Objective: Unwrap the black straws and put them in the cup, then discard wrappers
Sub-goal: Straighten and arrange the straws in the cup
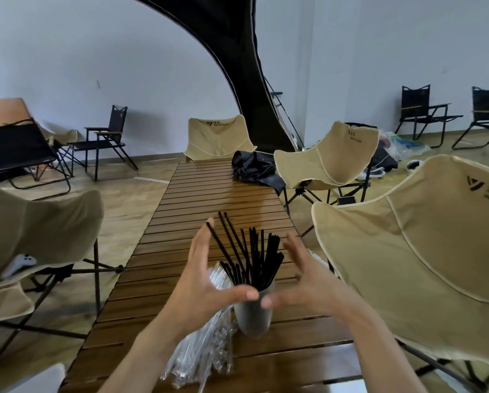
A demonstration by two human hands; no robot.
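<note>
We have our left hand [206,282] and right hand [300,282] spread open on either side of the black straws [252,256], thumbs nearly meeting in front of the cup [253,316], gripping nothing. The straws fan loosely out of the cup, which stands on the slatted table [209,199] beside the clear wrappers [203,350]. To tidy the bundle well, we judge it best to close our palms inward gently and evenly, so the light cup does not tip.
</note>
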